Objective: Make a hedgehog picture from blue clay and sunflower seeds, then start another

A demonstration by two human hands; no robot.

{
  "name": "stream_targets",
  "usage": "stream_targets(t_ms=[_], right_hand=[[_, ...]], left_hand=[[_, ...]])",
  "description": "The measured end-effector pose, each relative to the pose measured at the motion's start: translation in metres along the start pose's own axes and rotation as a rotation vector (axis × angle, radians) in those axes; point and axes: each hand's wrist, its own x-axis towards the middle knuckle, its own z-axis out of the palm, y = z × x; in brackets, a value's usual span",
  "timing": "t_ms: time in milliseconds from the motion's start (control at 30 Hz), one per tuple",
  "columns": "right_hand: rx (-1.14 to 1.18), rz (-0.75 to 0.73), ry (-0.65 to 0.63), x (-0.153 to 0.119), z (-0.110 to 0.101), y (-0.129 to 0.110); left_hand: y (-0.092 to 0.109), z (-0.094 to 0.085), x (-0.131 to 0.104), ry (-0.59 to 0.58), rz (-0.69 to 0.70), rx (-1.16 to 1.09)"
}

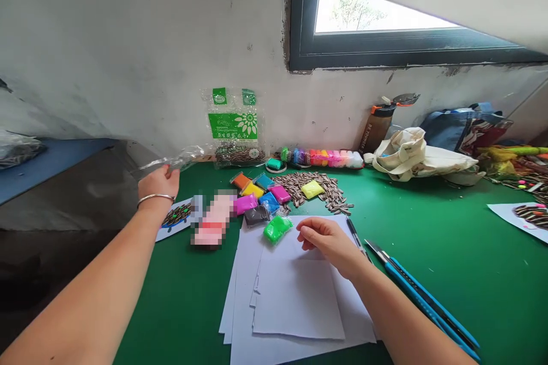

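My left hand point(157, 183) pinches a clear plastic bag point(188, 155) at the table's far left edge, beside the wall. Over the white paper sheets point(295, 302), my right hand point(321, 235) hovers with its fingers curled in and nothing visible in them. Just left of its fingertips lies a bright green clay packet point(277, 230). Behind it, several more packets are grouped, among them a black one point(256, 215), a magenta one point(281, 193) and a blue one point(269, 202). A yellow packet point(312, 189) rests on the spread sunflower seeds point(334, 187).
A blue utility knife point(428, 296) and a pen point(356, 235) lie right of the paper. Along the wall stand a seed bag point(234, 131), a row of coloured clay packs point(329, 158), a bottle point(377, 127) and a cloth bag point(422, 157). A decorated card point(169, 231) lies left.
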Motion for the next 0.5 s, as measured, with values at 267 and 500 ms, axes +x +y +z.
stream_targets(t_ms=[267,500], right_hand=[[-0.022,0.008,-0.012,0.000,0.000,0.002],[-0.303,-0.127,0.062,0.003,-0.004,0.011]], left_hand=[[0.016,0.000,-0.045,-0.092,0.053,-0.109],[0.099,0.043,-0.162,-0.335,0.812,-0.353]])
